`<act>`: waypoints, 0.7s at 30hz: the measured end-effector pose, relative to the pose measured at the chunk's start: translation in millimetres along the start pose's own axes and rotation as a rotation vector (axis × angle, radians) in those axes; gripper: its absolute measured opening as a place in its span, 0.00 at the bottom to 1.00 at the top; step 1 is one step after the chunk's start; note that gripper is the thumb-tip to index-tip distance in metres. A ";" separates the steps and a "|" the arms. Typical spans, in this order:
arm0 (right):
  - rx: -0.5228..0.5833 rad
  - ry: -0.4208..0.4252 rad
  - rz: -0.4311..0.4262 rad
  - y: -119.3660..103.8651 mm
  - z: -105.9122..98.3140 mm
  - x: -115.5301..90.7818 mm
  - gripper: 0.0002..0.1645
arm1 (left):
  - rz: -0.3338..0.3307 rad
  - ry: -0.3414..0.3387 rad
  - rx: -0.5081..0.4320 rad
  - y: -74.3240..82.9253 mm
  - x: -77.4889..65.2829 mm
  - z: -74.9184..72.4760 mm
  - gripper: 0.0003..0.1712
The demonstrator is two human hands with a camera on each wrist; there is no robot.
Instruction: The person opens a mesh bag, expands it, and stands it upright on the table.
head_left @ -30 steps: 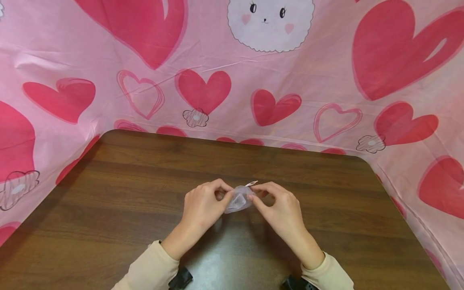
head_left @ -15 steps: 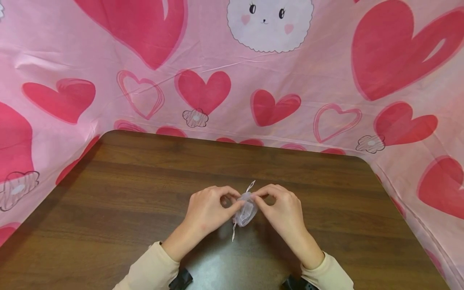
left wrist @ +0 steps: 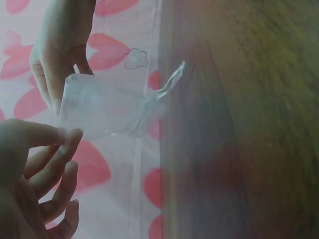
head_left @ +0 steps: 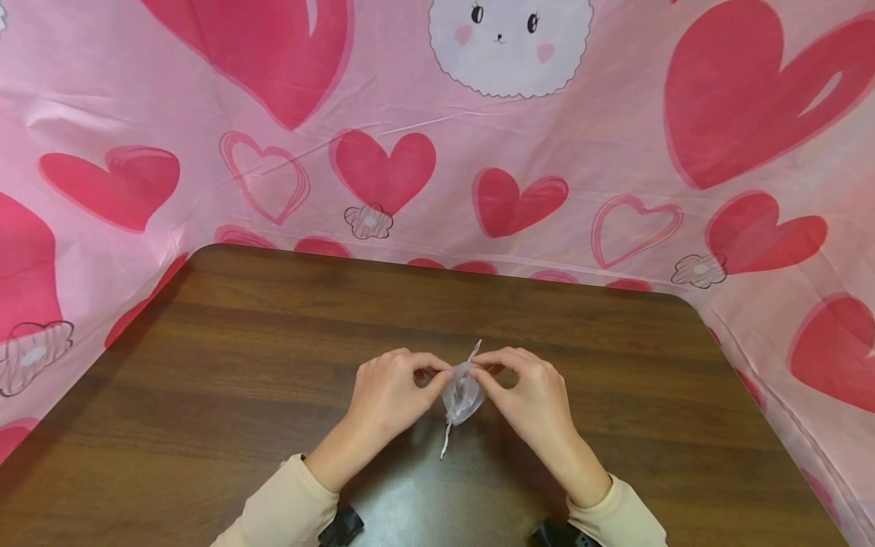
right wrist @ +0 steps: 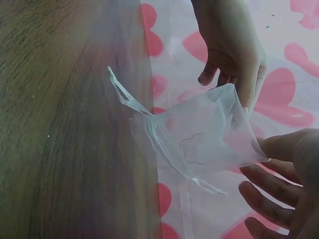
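A small sheer white organza drawstring bag hangs between my two hands above the table. Thumb and index finger of my left hand pinch one corner of its closed end, while my right hand pinches the opposite corner. In the right wrist view the gathered drawstring mouth of the bag points toward the tabletop, with a thin white ribbon loop sticking out at each side. The left wrist view shows the bag stretched between the fingertips, the other fingers of my left hand loosely bent.
The brown wood-grain table has rounded far corners. Pink cloth printed with red hearts surrounds it at the back and sides. Black straps show at both wrists below the cream sleeves.
The bag has turned from lying sideways to hanging, its ribbon loops now showing on both sides. My left hand has moved slightly right and nearer; in the last half second little has shifted.
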State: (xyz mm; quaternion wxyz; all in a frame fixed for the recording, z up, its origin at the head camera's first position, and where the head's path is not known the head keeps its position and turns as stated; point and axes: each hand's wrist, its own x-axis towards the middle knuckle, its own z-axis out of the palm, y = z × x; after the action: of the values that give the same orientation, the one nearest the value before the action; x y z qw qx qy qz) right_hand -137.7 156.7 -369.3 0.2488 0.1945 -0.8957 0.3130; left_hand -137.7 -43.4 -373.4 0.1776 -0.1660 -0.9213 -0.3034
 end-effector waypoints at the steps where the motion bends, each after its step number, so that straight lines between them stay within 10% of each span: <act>1: 0.002 -0.006 0.000 -0.1 0.0 -0.1 0.11 | -0.004 0.011 -0.002 -0.1 0.2 -0.1 0.02; 21: 0.000 -0.019 0.002 1.1 -0.1 0.1 0.07 | -0.065 0.093 -0.045 -1.7 1.8 -0.9 0.04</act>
State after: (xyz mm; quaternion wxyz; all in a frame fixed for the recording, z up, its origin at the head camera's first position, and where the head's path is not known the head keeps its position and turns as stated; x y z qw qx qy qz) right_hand -138.2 157.6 -369.7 0.2399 0.1967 -0.8982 0.3113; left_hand -139.7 -44.9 -372.9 0.2064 -0.1255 -0.9099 -0.3373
